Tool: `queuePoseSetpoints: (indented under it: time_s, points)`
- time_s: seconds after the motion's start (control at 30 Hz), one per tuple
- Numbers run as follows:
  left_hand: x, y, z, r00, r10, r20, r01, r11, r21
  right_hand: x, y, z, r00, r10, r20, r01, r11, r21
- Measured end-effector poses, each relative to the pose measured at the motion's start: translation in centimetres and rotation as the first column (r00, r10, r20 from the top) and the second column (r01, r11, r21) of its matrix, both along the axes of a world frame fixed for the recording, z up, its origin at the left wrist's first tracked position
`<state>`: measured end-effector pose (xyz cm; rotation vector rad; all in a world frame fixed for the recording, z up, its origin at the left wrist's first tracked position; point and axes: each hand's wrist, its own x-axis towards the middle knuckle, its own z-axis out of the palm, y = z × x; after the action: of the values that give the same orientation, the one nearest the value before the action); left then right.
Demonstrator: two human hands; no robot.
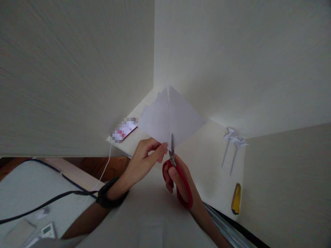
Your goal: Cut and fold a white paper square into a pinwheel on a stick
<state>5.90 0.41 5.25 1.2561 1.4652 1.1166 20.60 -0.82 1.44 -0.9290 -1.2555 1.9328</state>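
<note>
My left hand (144,158) pinches the near corner of a white sheet of paper (168,117) and holds it up over the desk, tilted like a diamond. My right hand (181,182) has its fingers through the red handles of a pair of scissors (177,172). The blades point up into the paper's lower corner, along a slit that runs up the middle of the sheet. A dark band sits on my left wrist.
On the pale desk (207,162) lie two white paper pinwheels (234,144) at the right and a yellow utility knife (236,199) nearer the edge. A blurred card (124,130) lies at the left by a white cable. Walls close the corner behind.
</note>
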Motion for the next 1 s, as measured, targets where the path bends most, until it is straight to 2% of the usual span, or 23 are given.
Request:
queuePoseSetpoints:
  time_s: [0.17,0.53,1.0]
  points:
    - [-0.16,0.00,-0.20,1.000,-0.022,-0.009,0.023,1.000,0.020,-0.07,0.11,0.08,0.998,-0.015,0.055,0.017,1.000,-0.026]
    - [-0.07,0.17,0.00,0.998,-0.038,-0.056,0.039,0.999,0.016,-0.07,0.03,-0.25,0.998,-0.030,0.059,0.033,0.998,-0.046]
    - [-0.06,0.21,0.05,0.998,-0.041,-0.057,0.042,0.999,0.014,-0.01,0.04,-0.07,0.995,-0.033,0.089,0.035,0.999,-0.022]
